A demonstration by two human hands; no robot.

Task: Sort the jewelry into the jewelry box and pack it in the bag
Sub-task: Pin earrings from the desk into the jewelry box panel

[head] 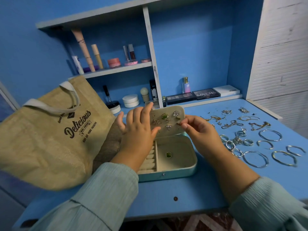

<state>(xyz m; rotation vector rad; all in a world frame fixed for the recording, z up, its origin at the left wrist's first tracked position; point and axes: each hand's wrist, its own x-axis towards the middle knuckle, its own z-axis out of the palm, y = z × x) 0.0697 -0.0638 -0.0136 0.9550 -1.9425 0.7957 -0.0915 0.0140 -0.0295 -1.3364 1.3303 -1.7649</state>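
A pale teal jewelry box (176,170) stands open on the blue desk, its lid panel (168,120) upright with several earrings pinned to it. One green stone piece (168,154) lies in the box's large compartment. My left hand (138,130) holds the lid panel from its left side, fingers straight over its top edge and thumb on its face. My right hand (198,129) pinches a small earring (179,124) against the panel's right edge. A tan jute bag (50,139) printed "Delicious" stands at the left. Loose rings, bangles and chains (250,139) lie at the right.
Shelves behind the box carry cosmetics: tubes and jars (100,59) above, cream pots (130,100), a perfume bottle (186,85) and eyeshadow palettes (193,95) below. A white slatted panel (283,55) stands at the right. The desk's front edge (166,214) is near me.
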